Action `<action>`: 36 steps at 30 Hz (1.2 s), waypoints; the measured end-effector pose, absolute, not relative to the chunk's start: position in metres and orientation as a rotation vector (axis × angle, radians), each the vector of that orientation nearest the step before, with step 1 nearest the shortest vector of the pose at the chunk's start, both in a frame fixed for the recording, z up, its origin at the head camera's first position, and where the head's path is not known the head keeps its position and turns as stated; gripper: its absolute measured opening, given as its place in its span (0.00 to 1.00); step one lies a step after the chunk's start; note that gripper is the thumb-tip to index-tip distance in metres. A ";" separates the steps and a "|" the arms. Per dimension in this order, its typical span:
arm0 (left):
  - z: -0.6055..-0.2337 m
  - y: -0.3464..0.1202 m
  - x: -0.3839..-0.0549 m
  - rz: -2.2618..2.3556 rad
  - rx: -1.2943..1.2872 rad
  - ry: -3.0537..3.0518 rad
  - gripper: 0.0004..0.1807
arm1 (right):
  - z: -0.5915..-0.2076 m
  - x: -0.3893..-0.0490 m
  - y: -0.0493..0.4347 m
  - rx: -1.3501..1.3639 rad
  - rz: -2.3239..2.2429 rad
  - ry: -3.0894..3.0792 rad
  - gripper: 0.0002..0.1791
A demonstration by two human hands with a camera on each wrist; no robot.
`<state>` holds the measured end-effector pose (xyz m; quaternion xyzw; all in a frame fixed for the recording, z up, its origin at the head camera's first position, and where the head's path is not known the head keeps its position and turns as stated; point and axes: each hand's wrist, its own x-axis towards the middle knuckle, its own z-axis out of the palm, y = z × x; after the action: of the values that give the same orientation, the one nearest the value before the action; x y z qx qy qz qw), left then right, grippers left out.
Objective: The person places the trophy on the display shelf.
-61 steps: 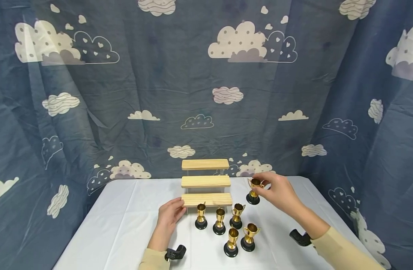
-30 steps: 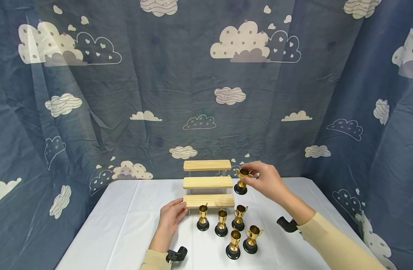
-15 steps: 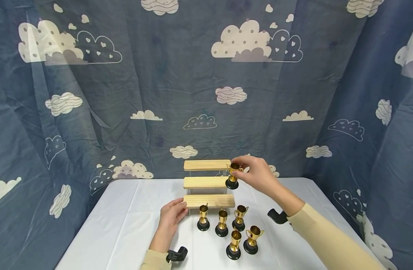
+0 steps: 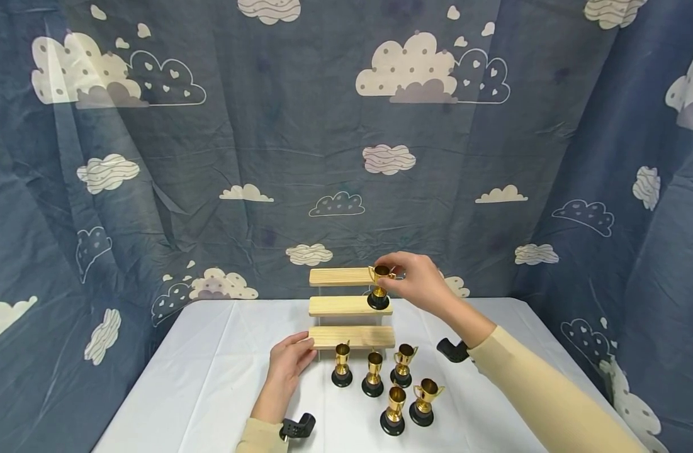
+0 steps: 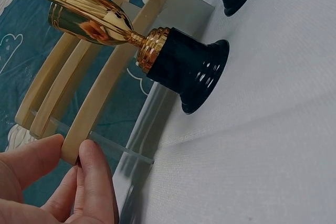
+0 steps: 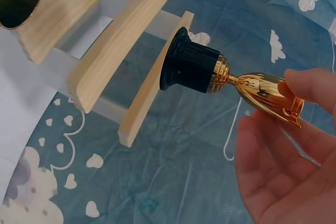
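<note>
In the head view my right hand [image 4: 416,280] pinches a small gold trophy cup [image 4: 380,284] by its bowl. The right wrist view shows the trophy's black base [image 6: 191,61] off the shelves, with thumb and fingers around the gold cup. My left hand [image 4: 287,362] grips the left end of the lowest wooden shelf [image 4: 352,337]. In the left wrist view thumb and fingertips pinch that shelf's end [image 5: 79,142]. Behind it rise the middle shelf [image 4: 340,306] and the top shelf [image 4: 337,277], joined by clear side supports [image 5: 121,148].
Several more gold trophies stand upright on the white tablecloth in front of the rack, among them a near-left trophy [image 4: 342,365], a middle trophy [image 4: 372,374] and a front trophy [image 4: 394,412]. A dark cloud-print curtain [image 4: 301,157] hangs behind the table [image 4: 210,377].
My right hand has carried the trophy leftward and up, from right of the rack to in front of its upper shelves. The left hand stays on the lowest shelf.
</note>
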<state>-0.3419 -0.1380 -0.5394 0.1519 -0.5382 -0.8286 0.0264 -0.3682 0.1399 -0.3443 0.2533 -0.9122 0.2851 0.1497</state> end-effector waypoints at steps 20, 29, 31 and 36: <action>-0.539 -0.140 -0.342 -2.584 0.423 -1.652 0.26 | -0.341 -0.404 0.121 0.727 0.874 -2.654 0.18; -0.543 -0.140 -0.342 -2.595 0.424 -1.655 0.25 | -0.342 -0.420 0.114 0.687 0.894 -2.684 0.18; -0.543 -0.140 -0.342 -2.594 0.421 -1.659 0.26 | -0.343 -0.424 0.112 0.675 0.886 -2.688 0.18; -0.542 -0.139 -0.343 -2.589 0.422 -1.656 0.25 | -0.342 -0.432 0.108 0.677 0.906 -2.691 0.18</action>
<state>-0.3426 -0.1395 -0.5419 0.1361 -0.5337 -0.8344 0.0198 -0.4320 0.1079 -0.3422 0.2307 -0.9161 0.3085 0.1111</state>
